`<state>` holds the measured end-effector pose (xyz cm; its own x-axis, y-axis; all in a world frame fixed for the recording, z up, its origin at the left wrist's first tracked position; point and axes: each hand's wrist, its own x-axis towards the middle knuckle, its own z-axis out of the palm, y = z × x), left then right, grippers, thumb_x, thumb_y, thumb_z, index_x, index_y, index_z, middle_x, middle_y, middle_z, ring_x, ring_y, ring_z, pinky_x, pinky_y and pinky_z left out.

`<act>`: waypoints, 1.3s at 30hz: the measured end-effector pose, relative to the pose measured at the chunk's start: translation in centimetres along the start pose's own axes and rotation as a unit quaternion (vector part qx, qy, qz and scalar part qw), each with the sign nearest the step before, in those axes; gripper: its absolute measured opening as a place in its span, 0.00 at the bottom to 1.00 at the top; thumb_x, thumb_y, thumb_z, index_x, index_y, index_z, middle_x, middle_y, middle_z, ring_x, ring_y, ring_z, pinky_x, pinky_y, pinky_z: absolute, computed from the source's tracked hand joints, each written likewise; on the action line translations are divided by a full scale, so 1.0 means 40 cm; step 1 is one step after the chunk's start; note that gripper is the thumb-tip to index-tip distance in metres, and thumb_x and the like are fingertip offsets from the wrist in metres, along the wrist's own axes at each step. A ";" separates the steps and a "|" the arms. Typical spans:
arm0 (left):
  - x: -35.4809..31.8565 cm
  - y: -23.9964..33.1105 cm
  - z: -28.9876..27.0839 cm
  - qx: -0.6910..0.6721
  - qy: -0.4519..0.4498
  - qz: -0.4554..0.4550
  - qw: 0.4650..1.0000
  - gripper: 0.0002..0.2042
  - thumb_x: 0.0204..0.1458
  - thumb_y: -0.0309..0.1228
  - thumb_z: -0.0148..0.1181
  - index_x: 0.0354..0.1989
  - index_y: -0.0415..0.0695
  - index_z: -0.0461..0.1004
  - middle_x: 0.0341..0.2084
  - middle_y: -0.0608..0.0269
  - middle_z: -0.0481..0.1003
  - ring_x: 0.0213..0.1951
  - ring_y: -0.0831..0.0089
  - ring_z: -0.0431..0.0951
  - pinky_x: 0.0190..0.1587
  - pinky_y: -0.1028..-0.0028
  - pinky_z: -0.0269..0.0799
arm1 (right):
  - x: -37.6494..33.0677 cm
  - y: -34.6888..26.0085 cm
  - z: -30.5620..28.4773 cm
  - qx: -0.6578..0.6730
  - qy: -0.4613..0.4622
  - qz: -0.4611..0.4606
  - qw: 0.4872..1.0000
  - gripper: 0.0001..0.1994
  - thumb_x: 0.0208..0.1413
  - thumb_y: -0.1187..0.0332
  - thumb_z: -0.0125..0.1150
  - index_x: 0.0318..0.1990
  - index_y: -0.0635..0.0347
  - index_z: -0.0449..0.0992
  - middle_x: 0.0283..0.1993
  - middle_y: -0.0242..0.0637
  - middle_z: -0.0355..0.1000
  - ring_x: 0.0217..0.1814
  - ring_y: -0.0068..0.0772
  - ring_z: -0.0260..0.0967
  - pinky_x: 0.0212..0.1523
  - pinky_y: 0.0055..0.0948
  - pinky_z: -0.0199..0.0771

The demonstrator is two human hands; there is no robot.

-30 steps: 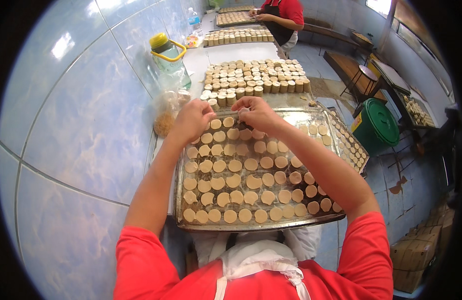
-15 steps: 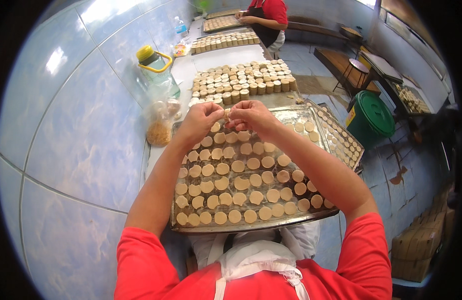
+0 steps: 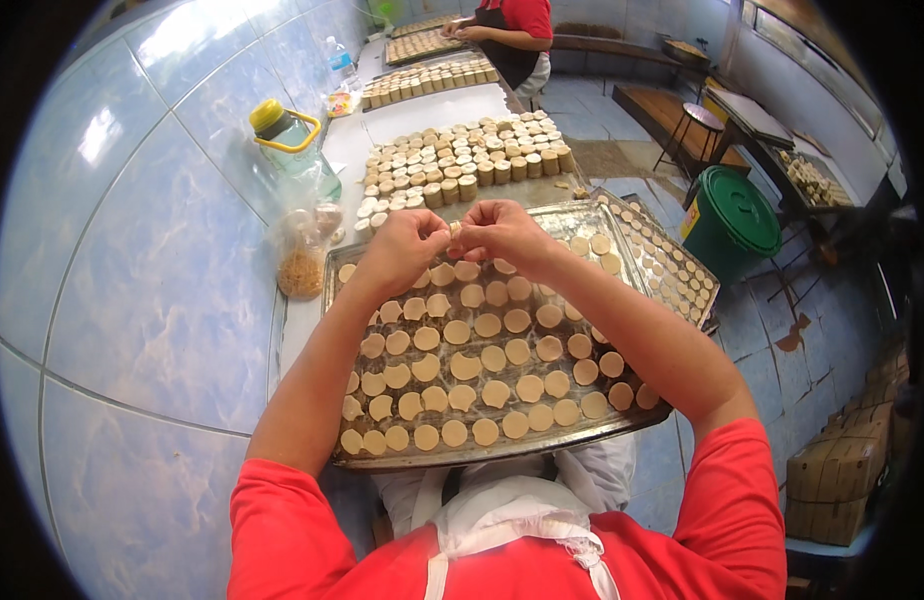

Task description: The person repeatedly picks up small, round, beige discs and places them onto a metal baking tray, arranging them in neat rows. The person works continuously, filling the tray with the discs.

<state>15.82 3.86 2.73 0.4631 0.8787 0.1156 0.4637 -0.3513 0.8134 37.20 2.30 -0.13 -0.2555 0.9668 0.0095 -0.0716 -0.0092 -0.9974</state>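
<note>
The person's left hand [image 3: 407, 243] and right hand [image 3: 500, 228] meet above the far end of a metal baking tray [image 3: 502, 452], fingertips pinched together on a small piece of dough [image 3: 456, 230] held between the two hands, lifted clear of the tray. The tray lies on a long pale worktop [image 3: 422, 115] that runs away from the person along a wall of large glossy blue tiles [image 3: 132, 280]. Rows of flat round dough discs [image 3: 482, 358] cover most of the tray.

Just beyond the tray, thicker round cakes [image 3: 462, 160] stand in a dense block on the worktop, and further off another block of the same cakes [image 3: 427, 80] fills the surface. Against the wall stand a clear plastic jug with a yellow lid [image 3: 282, 135] and, near the tray's left corner, a clear bag holding brownish crumbs [image 3: 302, 268]. A second tray of discs [image 3: 662, 262] leans at the right of the first, tilted down toward the floor.

At the far end of the worktop another person in a red shirt and dark apron [image 3: 517, 30] works over more trays. The blue tiled floor [image 3: 782, 300] carries a green lidded bin [image 3: 737, 215], a stool [image 3: 694, 125] and a low wooden bench [image 3: 667, 105]. Stacked brown cartons [image 3: 847, 470] sit at the lower right.
</note>
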 end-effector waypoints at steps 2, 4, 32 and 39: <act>0.006 -0.009 -0.006 0.012 0.002 0.004 1.000 0.11 0.62 0.33 0.63 0.39 0.36 0.81 0.26 0.72 0.76 0.28 0.83 0.71 0.31 0.77 0.68 | 0.001 0.001 -0.007 0.000 0.003 0.018 1.000 0.11 0.59 0.69 0.69 0.43 0.66 0.76 0.41 0.42 0.81 0.43 0.33 0.84 0.45 0.28 0.84; 0.013 -0.022 -0.024 0.025 0.008 -0.009 1.000 0.10 0.62 0.33 0.63 0.39 0.37 0.81 0.25 0.72 0.75 0.28 0.83 0.71 0.31 0.77 0.68 | 0.001 -0.001 -0.019 0.033 0.015 0.045 0.998 0.10 0.61 0.69 0.69 0.42 0.63 0.74 0.46 0.43 0.81 0.44 0.32 0.85 0.44 0.25 0.84; 0.061 0.001 0.034 0.113 -0.043 -0.039 0.992 0.15 0.60 0.39 0.68 0.37 0.36 0.83 0.25 0.63 0.79 0.29 0.77 0.74 0.35 0.69 0.72 | -0.064 -0.020 -0.076 0.015 0.065 0.079 0.995 0.13 0.62 0.69 0.69 0.46 0.71 0.77 0.42 0.41 0.81 0.45 0.33 0.85 0.41 0.23 0.86; 0.083 0.033 0.077 0.014 -0.053 0.023 0.998 0.13 0.61 0.36 0.65 0.37 0.36 0.83 0.22 0.64 0.77 0.28 0.76 0.73 0.34 0.69 0.71 | -0.078 -0.030 -0.098 -0.035 0.054 0.078 0.995 0.11 0.65 0.65 0.68 0.47 0.64 0.78 0.35 0.36 0.82 0.31 0.19 0.79 0.28 0.16 0.73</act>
<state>20.29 5.33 2.44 0.5604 0.8233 0.0899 0.4605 -0.4000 0.7924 41.84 0.30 0.77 -0.1537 0.9766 -0.1505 0.0291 -0.1477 -0.9886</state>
